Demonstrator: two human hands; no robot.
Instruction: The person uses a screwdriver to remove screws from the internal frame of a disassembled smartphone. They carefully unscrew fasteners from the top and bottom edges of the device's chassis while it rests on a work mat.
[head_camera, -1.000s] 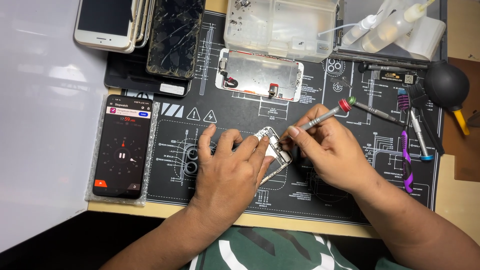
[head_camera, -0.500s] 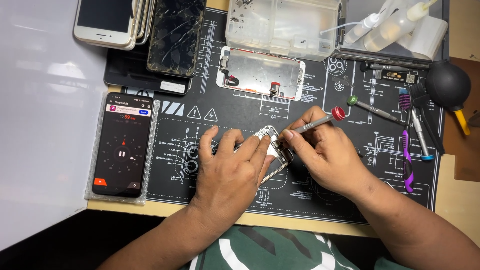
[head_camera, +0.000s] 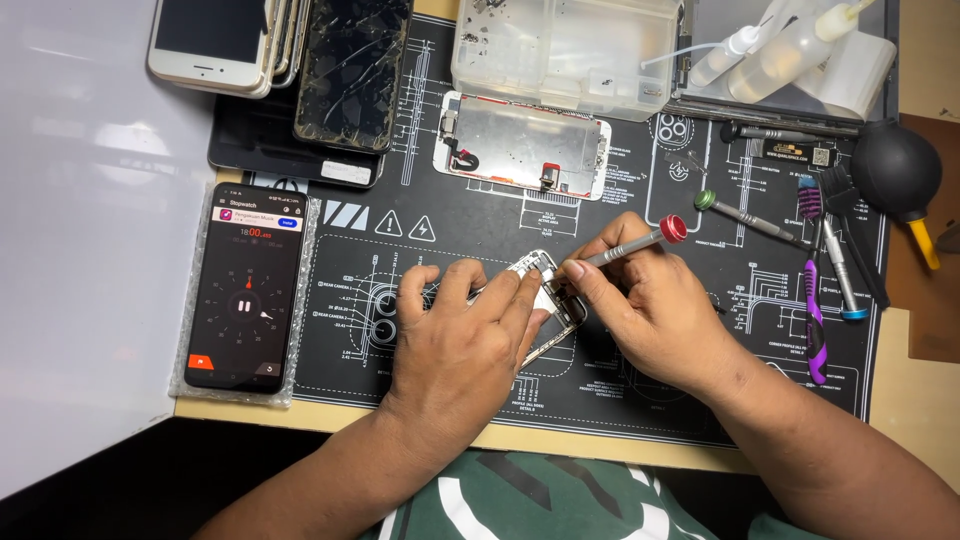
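Observation:
My left hand (head_camera: 455, 335) lies flat on an opened phone body (head_camera: 548, 300) on the black repair mat (head_camera: 620, 390), pressing it down with the fingers. My right hand (head_camera: 655, 310) grips a thin screwdriver with a red cap (head_camera: 640, 240), its tip down at the top end of the phone body. Most of that phone is hidden under both hands. A detached white screen panel (head_camera: 525, 145) lies face down on the mat beyond my hands.
A phone with a stopwatch on its screen (head_camera: 245, 290) lies at the left. Stacked phones, one cracked (head_camera: 350, 70), sit at the top left. A clear parts box (head_camera: 565, 45), squeeze bottles (head_camera: 790, 45), a black air blower (head_camera: 895, 170), a green-capped screwdriver (head_camera: 745, 212) and other tools (head_camera: 815, 300) lie at the top and right.
The screwdriver's red cap has swung lower and to the right, so the tool lies flatter. My left hand stays pressed on the phone body.

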